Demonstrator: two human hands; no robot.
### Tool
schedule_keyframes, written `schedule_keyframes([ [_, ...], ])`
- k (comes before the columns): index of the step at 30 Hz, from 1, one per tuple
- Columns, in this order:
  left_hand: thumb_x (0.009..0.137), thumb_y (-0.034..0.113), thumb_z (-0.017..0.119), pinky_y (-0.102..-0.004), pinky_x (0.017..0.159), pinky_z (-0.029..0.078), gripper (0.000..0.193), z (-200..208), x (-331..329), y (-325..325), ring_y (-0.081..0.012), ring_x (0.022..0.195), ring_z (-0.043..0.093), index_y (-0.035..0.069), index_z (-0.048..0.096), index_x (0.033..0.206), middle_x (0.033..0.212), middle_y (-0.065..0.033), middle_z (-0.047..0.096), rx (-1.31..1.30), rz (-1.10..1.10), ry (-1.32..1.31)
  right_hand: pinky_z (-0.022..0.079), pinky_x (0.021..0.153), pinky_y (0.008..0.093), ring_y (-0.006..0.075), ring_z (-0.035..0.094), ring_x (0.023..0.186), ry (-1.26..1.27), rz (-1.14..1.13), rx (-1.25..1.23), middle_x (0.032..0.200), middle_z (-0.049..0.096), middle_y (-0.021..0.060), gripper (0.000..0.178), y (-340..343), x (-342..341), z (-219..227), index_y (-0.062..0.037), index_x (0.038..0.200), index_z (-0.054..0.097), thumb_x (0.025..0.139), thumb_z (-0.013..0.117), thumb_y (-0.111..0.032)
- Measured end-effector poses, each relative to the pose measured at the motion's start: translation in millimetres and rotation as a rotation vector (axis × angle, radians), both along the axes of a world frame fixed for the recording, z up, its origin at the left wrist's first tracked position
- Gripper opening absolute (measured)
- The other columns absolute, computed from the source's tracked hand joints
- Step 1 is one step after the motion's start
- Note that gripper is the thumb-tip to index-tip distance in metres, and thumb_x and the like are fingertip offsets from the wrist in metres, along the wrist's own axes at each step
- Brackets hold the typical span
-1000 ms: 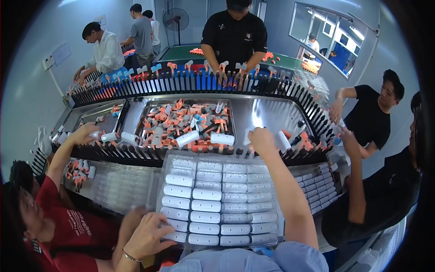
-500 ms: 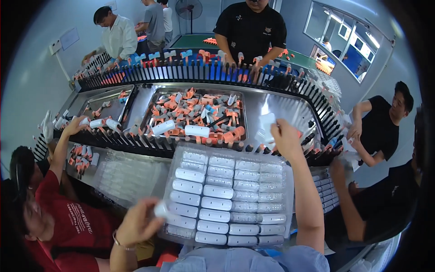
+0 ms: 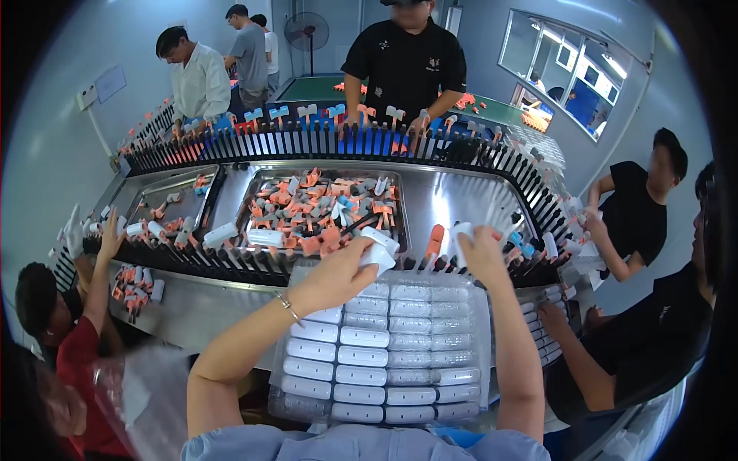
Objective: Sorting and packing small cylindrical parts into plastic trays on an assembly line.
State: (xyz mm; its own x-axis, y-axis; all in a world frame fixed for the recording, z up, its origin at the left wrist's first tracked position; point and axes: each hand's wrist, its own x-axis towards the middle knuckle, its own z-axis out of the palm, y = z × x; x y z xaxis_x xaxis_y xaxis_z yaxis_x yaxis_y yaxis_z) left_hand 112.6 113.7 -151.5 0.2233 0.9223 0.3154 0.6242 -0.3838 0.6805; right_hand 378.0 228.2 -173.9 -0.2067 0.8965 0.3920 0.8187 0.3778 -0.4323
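My left hand [image 3: 332,270] reaches past the far edge of the clear plastic blister tray [image 3: 486,338], its fingers closed on white plastic casings [image 3: 380,247], seemingly two together. To its right, my right hand [image 3: 486,255] pinches another white casing [image 3: 460,237] beside the row of black upright holders [image 3: 430,263]. An orange part [image 3: 435,240] stands on a holder between my hands. In the tray, white casings [image 3: 361,375] fill several pockets of the left columns and some near pockets. My left forearm hides part of the tray's far left.
A metal pan [image 3: 250,201] beyond the holders carries many orange, grey and white parts. Holders circle the metal table. A person in red [image 3: 81,353] works at left by a clear sheet [image 3: 146,392]; people in black [image 3: 646,207] are at right. Another person [image 3: 403,61] stands across.
My left hand has moved from the tray's near left side up to the holders. My right hand has come slightly nearer. At left, the clear trays have shifted from the table toward the lower left.
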Motion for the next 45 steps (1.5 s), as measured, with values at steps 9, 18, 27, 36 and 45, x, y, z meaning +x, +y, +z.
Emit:
schedule_keyframes([
  [9, 0.082, 0.036, 0.057, -0.0425, 0.072, 0.046, 0.046, -25, -28, 14, -0.0391, 0.087, 0.058, -0.002, 0.047, 0.106, 0.091, -0.0240, 0.059, -0.012, 0.221, -0.062, 0.044, 0.074, 0.0443, 0.0408, 0.057, 0.085, 0.065, 0.410, -0.132, 0.091, 0.059, 0.0264, 0.034, 8, -63, 18, 0.0005, 0.109, 0.047, 0.080, 0.055, -0.014],
  [18, 0.080, 0.026, 0.056, -0.0426, 0.068, 0.050, 0.044, -30, -12, 80, -0.0363, 0.077, 0.062, -0.013, 0.045, 0.098, 0.081, -0.0261, 0.061, -0.203, 0.529, 0.068, 0.047, 0.069, 0.0376, 0.0364, 0.061, 0.081, 0.156, 0.471, -0.099, 0.091, 0.060, 0.0212, 0.033, -26, -70, 56, -0.0036, 0.110, 0.047, 0.079, 0.059, -0.011],
  [27, 0.080, 0.026, 0.055, -0.0444, 0.070, 0.048, 0.044, -43, -69, 80, -0.0383, 0.082, 0.060, -0.006, 0.040, 0.105, 0.089, -0.0255, 0.059, -0.319, 0.233, 0.415, 0.043, 0.087, 0.0384, 0.0322, 0.052, 0.105, -0.148, 0.756, -0.021, 0.101, 0.060, 0.0157, 0.035, -13, -80, 35, -0.0050, 0.104, 0.053, 0.070, 0.061, -0.002],
  [36, 0.081, 0.031, 0.055, -0.0472, 0.073, 0.046, 0.041, -36, -120, 56, -0.0395, 0.085, 0.059, 0.002, 0.042, 0.107, 0.091, -0.0231, 0.060, -0.299, 0.500, 0.417, 0.043, 0.085, 0.0399, 0.0321, 0.056, 0.095, -0.192, 0.854, -0.046, 0.099, 0.061, 0.0153, 0.037, 11, -185, -12, -0.0053, 0.109, 0.058, 0.072, 0.062, -0.004],
  [45, 0.077, 0.018, 0.063, -0.0381, 0.071, 0.044, 0.020, 13, -135, -13, -0.0294, 0.082, 0.054, 0.004, 0.057, 0.090, 0.086, -0.0124, 0.056, 0.495, 0.429, 0.193, 0.046, 0.075, 0.0386, 0.0278, 0.056, 0.088, -0.229, 0.855, 0.078, 0.086, 0.056, 0.0116, 0.017, -52, -155, 56, -0.0045, 0.088, 0.058, 0.076, 0.060, -0.016],
])
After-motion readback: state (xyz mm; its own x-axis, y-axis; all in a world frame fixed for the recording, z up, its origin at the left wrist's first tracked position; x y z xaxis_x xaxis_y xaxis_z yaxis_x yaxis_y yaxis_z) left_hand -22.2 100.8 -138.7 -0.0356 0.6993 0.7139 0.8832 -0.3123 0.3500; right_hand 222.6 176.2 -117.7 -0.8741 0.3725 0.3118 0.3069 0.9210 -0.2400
